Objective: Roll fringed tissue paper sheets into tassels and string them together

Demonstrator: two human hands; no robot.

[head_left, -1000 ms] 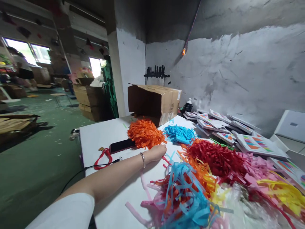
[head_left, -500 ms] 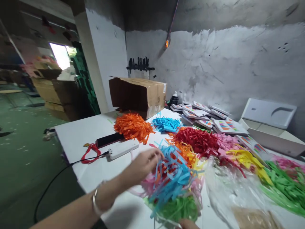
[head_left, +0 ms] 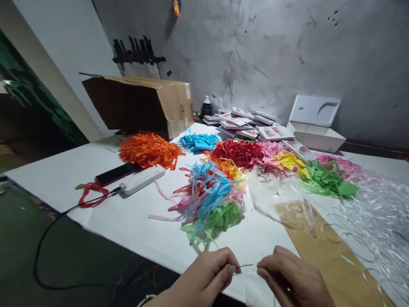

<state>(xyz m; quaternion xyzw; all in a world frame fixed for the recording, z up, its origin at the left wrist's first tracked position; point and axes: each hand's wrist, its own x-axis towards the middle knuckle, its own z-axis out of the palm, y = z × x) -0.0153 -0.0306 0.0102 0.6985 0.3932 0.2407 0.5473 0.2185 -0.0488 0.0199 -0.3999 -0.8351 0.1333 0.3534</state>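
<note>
My left hand (head_left: 212, 275) is closed in a pinch at the table's front edge. From its fingertips pokes a short thin brownish strand (head_left: 246, 265). Just to the right, with a small gap between, my right hand (head_left: 292, 277) also has its fingertips pinched together; whatever is in them is too fine to make out. Beyond the left hand lies a mixed bundle of paper strips (head_left: 209, 192), blue on top, with orange, pink, yellow and green around it. A thin pale string (head_left: 213, 241) runs from the green strips toward the left hand.
Piles of orange strips (head_left: 148, 149), blue strips (head_left: 200, 141), red strips (head_left: 238, 153) and green strips (head_left: 332, 179) lie on the white table (head_left: 128, 217). A cardboard box (head_left: 175, 104), white power bank (head_left: 142, 180), booklets (head_left: 275, 132), clear plastic strands (head_left: 380, 217) and brown paper (head_left: 332, 260) surround them.
My left hand has left the blue strips and come down toward me, beside my right hand. The bundle now lies untouched by fingers. The view has turned right.
</note>
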